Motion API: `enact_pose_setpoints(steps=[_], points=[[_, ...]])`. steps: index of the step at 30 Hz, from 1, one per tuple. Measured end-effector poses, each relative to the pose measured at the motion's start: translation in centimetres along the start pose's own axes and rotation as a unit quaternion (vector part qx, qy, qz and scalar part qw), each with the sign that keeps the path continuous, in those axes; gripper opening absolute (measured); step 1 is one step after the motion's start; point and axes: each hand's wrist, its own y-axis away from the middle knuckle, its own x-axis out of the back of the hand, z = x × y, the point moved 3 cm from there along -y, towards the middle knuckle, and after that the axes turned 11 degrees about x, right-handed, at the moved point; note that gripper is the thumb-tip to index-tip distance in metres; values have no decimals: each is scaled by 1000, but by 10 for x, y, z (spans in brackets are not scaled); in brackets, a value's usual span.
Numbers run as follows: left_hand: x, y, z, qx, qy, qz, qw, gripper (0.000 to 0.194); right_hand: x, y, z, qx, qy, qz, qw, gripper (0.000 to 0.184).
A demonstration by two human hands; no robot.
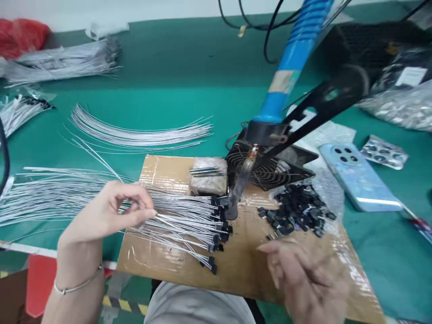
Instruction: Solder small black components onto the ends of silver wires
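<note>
My left hand [116, 211] is closed in a pinch on a thin white wire [101, 159], whose tail runs up and left behind the fingers. Under it lies a wide bundle of white wires with black connectors [189, 216] on their right ends. My right hand [303, 274], blurred by motion, is over the right part of the cardboard with its fingers drawn together; what is in them, if anything, I cannot make out. Just beyond its fingertips is a pile of small black connectors [299, 209]. A soldering iron [283, 90] in a black holder points down between the hands.
Cardboard [246, 265] covers the work spot. A grey block [208, 177] with thin metal pieces and a small fan [270, 173] stand behind the iron tip. Loose white wires [135, 132] lie farther back. A blue phone [357, 175] and blister pack [384, 151] are at right.
</note>
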Motion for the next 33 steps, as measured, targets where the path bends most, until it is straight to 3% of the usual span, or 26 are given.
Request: enact_pose_setpoints(steps=[3, 6, 11, 16, 19, 23, 27, 28, 30, 33], points=[[-21, 7, -3, 19, 35, 11, 999, 16, -20, 6, -13, -37, -39, -101, 993, 22], [-32, 9, -4, 27, 58, 14, 998, 17, -38, 8, -18, -45, -70, -154, 985, 16], [-39, 9, -2, 31, 67, -15, 997, 15, -49, 8, -10, -97, -129, -120, 980, 25], [-34, 8, -4, 20, 48, -13, 999, 15, -46, 10, -1, -169, -170, -91, 967, 32], [-32, 6, -5, 7, 36, -44, 998, 16, -45, 10, 0, -176, -176, -92, 964, 33], [-31, 7, -8, 13, 8, -71, 997, 20, -43, 11, -1, -131, -146, -98, 976, 31], [-36, 21, -3, 50, -92, -32, 994, 12, -41, 16, -6, 2, -77, -105, 991, 25], [-40, 25, 0, 52, -119, -14, 991, 11, -41, 18, -7, 28, -69, -110, 991, 23], [-56, 32, 13, 25, -152, 8, 988, 30, -41, 22, -7, 63, -67, -126, 988, 20], [-90, 35, 33, -36, -134, -28, 990, 32, -41, 26, -6, 93, -73, -154, 981, 14]])
